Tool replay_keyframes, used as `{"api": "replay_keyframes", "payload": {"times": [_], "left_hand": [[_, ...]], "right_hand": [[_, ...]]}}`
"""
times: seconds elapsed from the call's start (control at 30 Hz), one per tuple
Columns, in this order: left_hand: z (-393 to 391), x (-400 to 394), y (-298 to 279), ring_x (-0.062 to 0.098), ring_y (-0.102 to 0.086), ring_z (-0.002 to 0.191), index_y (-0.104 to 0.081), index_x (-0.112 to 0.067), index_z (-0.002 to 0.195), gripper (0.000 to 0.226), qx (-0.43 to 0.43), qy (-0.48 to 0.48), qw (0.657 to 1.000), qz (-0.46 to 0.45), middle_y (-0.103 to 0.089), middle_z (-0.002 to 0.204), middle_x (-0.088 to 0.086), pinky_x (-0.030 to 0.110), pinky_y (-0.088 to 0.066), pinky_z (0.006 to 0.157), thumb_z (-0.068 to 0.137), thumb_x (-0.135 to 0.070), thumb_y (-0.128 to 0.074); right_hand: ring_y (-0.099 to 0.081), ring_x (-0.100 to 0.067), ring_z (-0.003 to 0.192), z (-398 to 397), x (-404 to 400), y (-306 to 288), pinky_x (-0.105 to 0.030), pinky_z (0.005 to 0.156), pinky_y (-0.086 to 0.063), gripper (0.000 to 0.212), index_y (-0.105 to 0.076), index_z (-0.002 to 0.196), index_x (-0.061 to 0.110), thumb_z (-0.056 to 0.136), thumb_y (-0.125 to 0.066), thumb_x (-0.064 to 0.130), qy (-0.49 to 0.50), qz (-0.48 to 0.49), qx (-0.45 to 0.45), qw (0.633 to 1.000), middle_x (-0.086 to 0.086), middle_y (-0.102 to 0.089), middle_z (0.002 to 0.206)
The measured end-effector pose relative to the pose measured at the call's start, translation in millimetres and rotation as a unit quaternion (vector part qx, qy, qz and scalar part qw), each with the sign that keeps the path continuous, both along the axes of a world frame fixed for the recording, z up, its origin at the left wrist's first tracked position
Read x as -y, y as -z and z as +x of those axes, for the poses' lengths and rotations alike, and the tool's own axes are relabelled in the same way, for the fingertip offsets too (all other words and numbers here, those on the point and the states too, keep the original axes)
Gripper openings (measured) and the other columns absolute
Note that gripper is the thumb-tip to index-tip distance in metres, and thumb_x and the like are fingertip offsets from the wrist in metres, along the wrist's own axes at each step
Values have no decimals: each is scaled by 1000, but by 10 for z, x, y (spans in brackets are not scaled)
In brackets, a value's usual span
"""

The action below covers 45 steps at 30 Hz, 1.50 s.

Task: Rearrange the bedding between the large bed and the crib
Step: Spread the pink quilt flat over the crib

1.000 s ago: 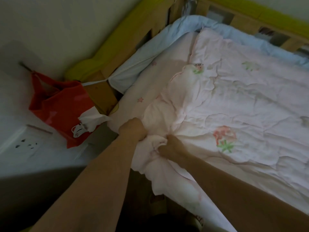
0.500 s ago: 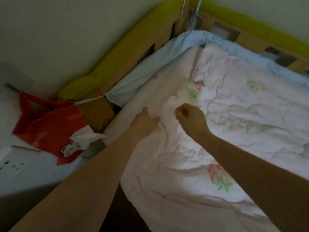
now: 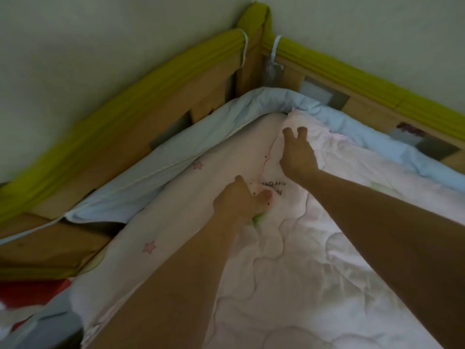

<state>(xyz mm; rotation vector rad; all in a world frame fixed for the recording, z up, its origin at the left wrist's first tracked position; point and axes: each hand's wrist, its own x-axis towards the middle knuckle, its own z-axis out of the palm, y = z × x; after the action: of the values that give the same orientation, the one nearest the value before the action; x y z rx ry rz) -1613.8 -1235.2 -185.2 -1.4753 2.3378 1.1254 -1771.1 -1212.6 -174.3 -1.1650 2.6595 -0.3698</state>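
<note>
The right hand [image 3: 298, 157], fingers spread, presses the quilt [image 3: 314, 248] nearest the crib [image 3: 176, 107] corner. The left hand [image 3: 239, 201] rests flat behind it, thumb out

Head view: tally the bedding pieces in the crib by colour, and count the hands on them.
Pink quilt: 1
Pink star sheet: 1
Blue bumper: 1
Hands on the quilt: 2, left hand and right hand
Total: 3 bedding pieces, 2 hands

Pink quilt [image 3: 314, 260], pale-blue bumper [image 3: 156, 177], olive rail padding [image 3: 125, 96].
</note>
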Motion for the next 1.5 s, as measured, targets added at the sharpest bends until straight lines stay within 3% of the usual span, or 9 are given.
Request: {"api": "replay_keyframes", "payload": {"times": [0.1, 0.3, 0.4, 0.6, 0.77, 1.13, 1.3, 1.4, 1.5], "left_hand": [[-158, -51, 154, 29, -60, 99, -48, -12, 111, 41, -12, 45, 995, -90, -61, 108, 9, 35, -46, 78, 93, -49, -49], [-32, 249, 218, 28, -61, 86, -48, -17, 109, 27, 3, -16, 966, -257, -63, 93, 6, 33, -39, 69, 103, -33, -26], [-135, 420, 297, 22, -58, 74, -45, -19, 100, 22, -17, -30, 960, -279, -61, 85, -1, 30, -37, 63, 102, -33, -28], [-187, 515, 696, 27, -55, 94, -43, -9, 112, 24, 23, -43, 961, -271, -58, 108, 11, 33, -34, 65, 102, -26, -30], [-221, 540, 687, 31, -56, 93, -42, -5, 113, 22, 22, -21, 962, -272, -57, 107, 16, 34, -33, 64, 101, -20, -30], [987, -51, 258, 33, -57, 99, -44, -10, 123, 52, -25, -19, 988, -153, -48, 121, 11, 37, -44, 75, 94, -53, -41], [2259, -523, 60, 24, -60, 99, -54, -24, 118, 77, 82, 0, 995, -48, -64, 112, 1, 36, -46, 86, 73, -84, -37], [2831, -675, 34, 24, -62, 96, -57, -21, 116, 59, 116, 38, 992, -41, -65, 106, 3, 36, -48, 82, 80, -67, -54], [3127, -648, 57, 18, -58, 92, -64, -14, 107, 41, -7, -32, 995, 96, -66, 104, 7, 29, -46, 80, 91, -50, -54]], "right_hand": [[-29, -39, 136, -352, 130, 104, -48, 108, -34, 51, -18, 150, 27, 102, -34, 21, -73, 65, -33, 995, -13, 3, 159], [-51, -35, 116, -555, 383, 193, -39, 95, -39, 34, -45, 131, 1, 100, -34, 9, -131, 5, -59, 990, -20, -47, 130], [-24, -29, 142, -738, 530, 257, -31, 115, -13, 46, -24, 148, 1, 103, -28, 13, -76, -25, -77, 994, -17, -23, 155], [2, -33, 147, -624, 336, 676, -42, 117, 6, 54, -7, 152, 12, 102, -23, 25, -25, -53, -171, 984, -17, 2, 159], [7, -28, 147, -546, 84, 703, -40, 118, 6, 62, -1, 153, 17, 101, -20, 44, 14, 23, -39, 999, -13, 8, 159], [15, -20, 146, 1266, -929, 599, -34, 116, 11, 67, 9, 151, 16, 100, -20, 48, -101, 77, 64, 990, -5, 16, 159], [10, -19, 147, 2242, -1404, 522, -32, 117, 10, 76, 4, 152, 18, 89, -2, 60, -122, 84, 99, 984, -4, 10, 160], [12, -18, 147, 2797, -1664, 522, -32, 117, 10, 84, 6, 152, 20, 79, 7, 62, -140, 77, 102, 982, -3, 12, 160], [11, -19, 147, 3222, -1808, 530, -34, 118, 8, 80, 6, 152, 23, 82, 3, 62, -161, 73, 88, 980, -3, 12, 160]]}}
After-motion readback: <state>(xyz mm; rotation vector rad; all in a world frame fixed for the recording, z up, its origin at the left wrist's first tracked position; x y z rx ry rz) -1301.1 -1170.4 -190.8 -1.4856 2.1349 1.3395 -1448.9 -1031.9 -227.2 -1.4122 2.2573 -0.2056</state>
